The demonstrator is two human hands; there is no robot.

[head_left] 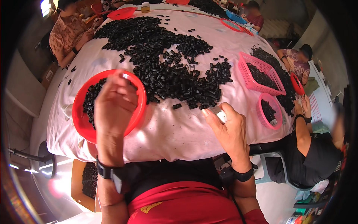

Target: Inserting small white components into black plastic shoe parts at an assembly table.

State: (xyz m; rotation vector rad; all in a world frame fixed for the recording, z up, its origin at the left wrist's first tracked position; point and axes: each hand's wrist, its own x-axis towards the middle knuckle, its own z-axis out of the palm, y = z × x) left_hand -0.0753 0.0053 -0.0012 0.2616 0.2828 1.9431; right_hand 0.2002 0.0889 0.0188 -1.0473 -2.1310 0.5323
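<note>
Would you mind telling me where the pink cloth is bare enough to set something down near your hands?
The near strip of pink cloth is bare, between the red round tray under the left hand and the right hand. Beyond it, the heap of black pieces crowds the middle. Right of the right hand, the small pink bowl and pink basket leave little room.

Bright even daylight, floor glare lower left, dark bent fisheye rim, mild blur

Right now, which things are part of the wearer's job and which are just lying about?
In use:
left hand
red bowl
black pieces
right hand
clear piece

Just lying about, or others' things:
pink basket
pink bowl
jar
</note>
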